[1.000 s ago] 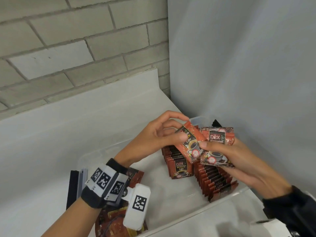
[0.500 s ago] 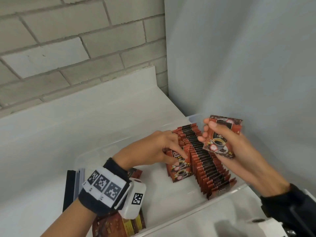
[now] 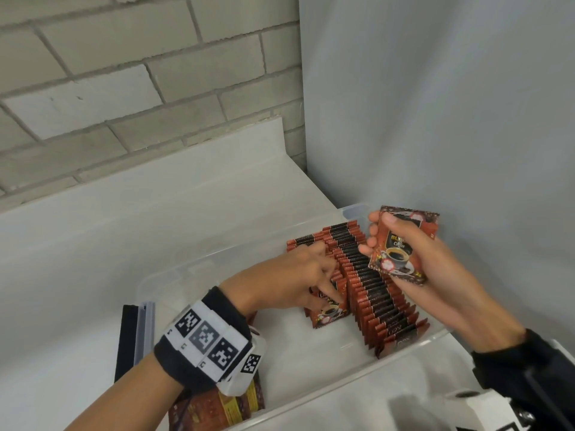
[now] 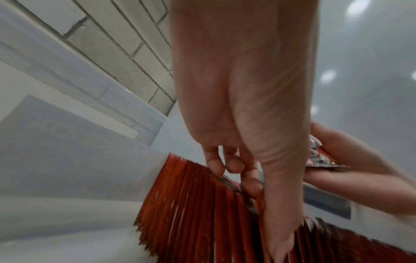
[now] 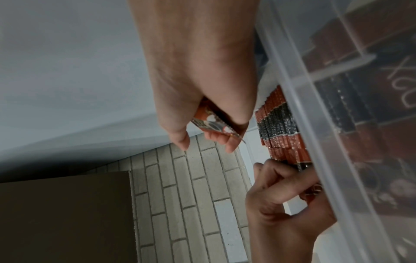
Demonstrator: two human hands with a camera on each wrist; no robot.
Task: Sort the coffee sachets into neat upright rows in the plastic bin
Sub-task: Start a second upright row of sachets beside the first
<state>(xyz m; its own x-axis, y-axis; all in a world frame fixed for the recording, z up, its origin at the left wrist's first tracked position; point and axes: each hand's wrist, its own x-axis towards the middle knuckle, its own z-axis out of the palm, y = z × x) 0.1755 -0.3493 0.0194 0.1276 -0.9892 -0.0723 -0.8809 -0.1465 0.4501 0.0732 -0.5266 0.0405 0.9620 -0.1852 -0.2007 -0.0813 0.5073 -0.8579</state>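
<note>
You stand at a white table pushed into a corner: a pale brick wall runs along the back at 12 o'clock, and a smooth grey panel closes the side from 1 to 4 o'clock. A white upstand edges the table where it meets the bricks.

The clear plastic bin sits on the table at the centre of your view, its far corner tucked against the grey panel. Inside it, two upright rows of coffee sachets stand side by side, running from 12 toward 5 o'clock; the longer row lies nearer the panel.

Your left hand reaches into the bin, fingers curled over the shorter row and pinching the front sachet at its top edge. Your right hand hovers above the longer row at 3 o'clock, thumb and fingers gripping a loose sachet with its printed face toward you.

At 7 o'clock, just outside the bin, a black and clear flat object rests on the table. More red packaging lies at 6 o'clock under your left wrist.
</note>
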